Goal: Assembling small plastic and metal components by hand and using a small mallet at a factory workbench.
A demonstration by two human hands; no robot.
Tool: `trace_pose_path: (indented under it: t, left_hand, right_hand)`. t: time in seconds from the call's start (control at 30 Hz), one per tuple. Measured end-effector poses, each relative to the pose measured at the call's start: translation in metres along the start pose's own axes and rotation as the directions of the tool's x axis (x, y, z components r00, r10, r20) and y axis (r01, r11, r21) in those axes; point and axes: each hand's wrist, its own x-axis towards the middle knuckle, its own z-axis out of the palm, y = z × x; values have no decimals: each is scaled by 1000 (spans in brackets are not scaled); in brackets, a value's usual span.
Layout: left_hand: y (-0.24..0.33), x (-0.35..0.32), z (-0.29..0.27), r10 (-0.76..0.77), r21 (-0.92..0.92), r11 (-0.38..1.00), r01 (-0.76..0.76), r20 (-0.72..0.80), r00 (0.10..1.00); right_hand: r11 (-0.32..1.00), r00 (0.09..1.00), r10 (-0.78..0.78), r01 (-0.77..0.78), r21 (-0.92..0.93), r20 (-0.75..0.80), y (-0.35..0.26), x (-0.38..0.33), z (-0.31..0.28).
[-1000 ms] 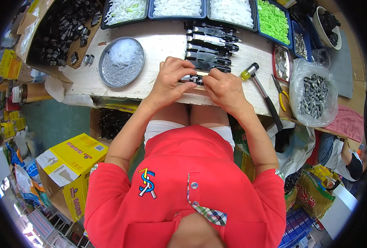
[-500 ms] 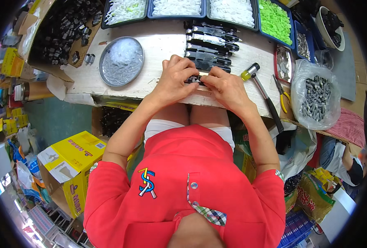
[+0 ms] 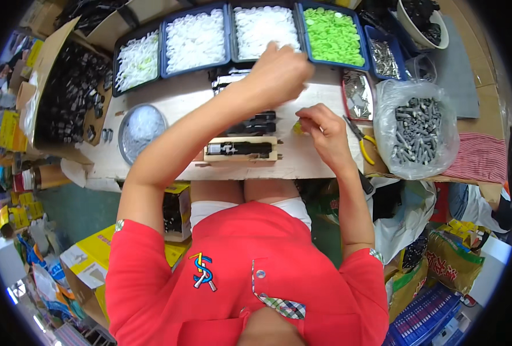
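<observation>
My left hand (image 3: 280, 72) reaches over the far side of the table, in front of the tray of white plastic pieces (image 3: 266, 29). Its fingers are curled and slightly blurred; their contents are hidden. Above the hammer lies my right hand (image 3: 328, 135), fingers bent together beside the hammer's yellow face (image 3: 297, 128). Whether they hold anything small is unclear. Near the table's front edge sits a wooden fixture (image 3: 241, 158), away from both hands. In it lies a long black part (image 3: 260, 149) with a clear, silvery section at its left end. My left forearm partly covers a row of similar black parts (image 3: 262, 124).
Pliers with yellow handles (image 3: 367, 151) and a bag of grey cylindrical pieces (image 3: 420, 132) lie on the right. Farther back are a tray of green pieces (image 3: 334, 37) and other trays. At left stand a round dish (image 3: 162, 124) and a carton of black parts (image 3: 74, 92).
Both hands have left the part in the fixture. My left hand has moved forward to the trays, my right hand to the right, over the hammer. The view has shifted.
</observation>
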Motion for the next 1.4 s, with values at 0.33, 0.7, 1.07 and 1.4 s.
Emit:
trace_pose_path:
  t: [0.33,0.7,1.07,1.4]
  left_hand:
    - [-36,135,28,18,-37,999,-5,357,934]
    - [-48,129,34,-32,-26,999,33,34,999]
    - [7,-61,32,-345,-910,-411,56,212,914]
    - [33,-153,48,-414,-724,-657,-208,116,903]
  right_hand:
    - [990,1000,-11,13,-139,14,5,-13,-31]
    - [981,999,-48,52,-184,25,1,-17,-23]
    - [763,943,329,-240,600,-41,-27,-9,-9]
    - [501,910,341,-390,773,237,-54,-5,52]
